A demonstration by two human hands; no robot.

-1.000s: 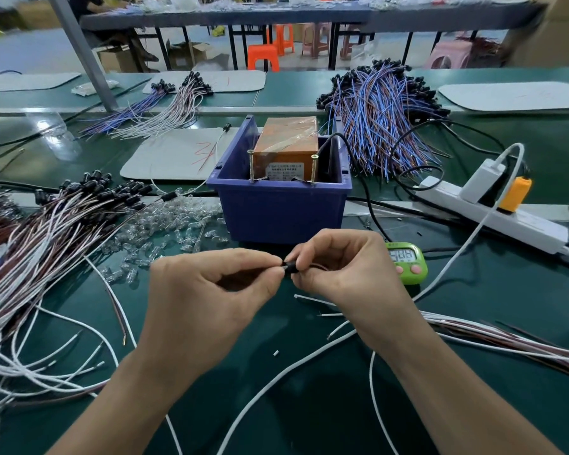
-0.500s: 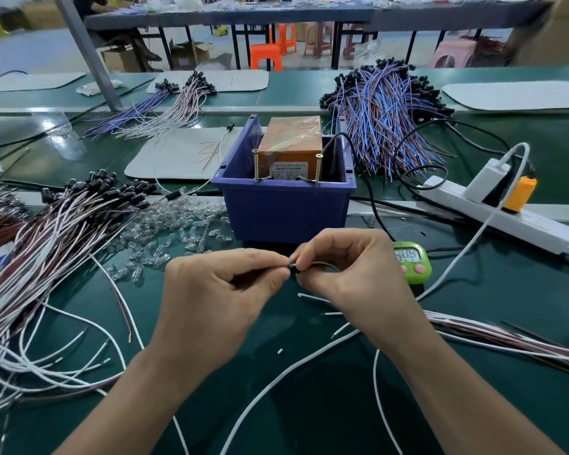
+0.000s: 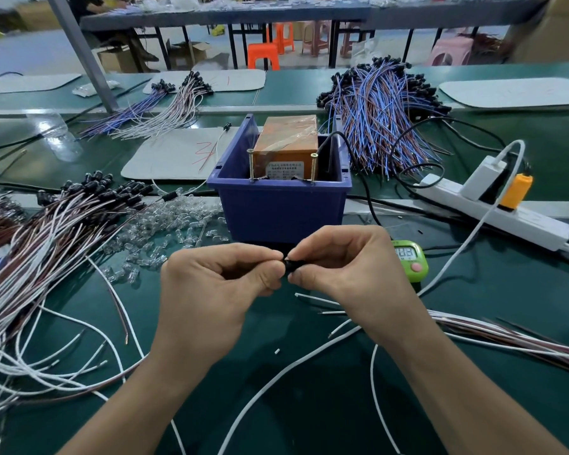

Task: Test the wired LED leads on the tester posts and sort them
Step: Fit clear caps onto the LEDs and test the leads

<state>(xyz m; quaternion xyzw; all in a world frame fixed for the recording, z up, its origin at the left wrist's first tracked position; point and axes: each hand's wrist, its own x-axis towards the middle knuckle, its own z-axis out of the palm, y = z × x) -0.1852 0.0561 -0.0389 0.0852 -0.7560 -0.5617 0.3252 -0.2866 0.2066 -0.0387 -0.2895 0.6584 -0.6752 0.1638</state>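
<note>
Left hand point(image 3: 211, 290) and right hand point(image 3: 349, 267) still hold a pinching grip on the black LED cap point(image 3: 289, 265) between them, so the posts point(image 3: 313, 169) just beyond it await testing

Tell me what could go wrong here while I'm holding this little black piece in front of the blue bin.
1. The black LED head is only pinched at the tips by the left hand and right hand. It could slip and drop among the loose white wire ends below.
2. Untested, it might get mixed into the white-and-brown bundle on the left before it ever touches the screw posts.
</note>
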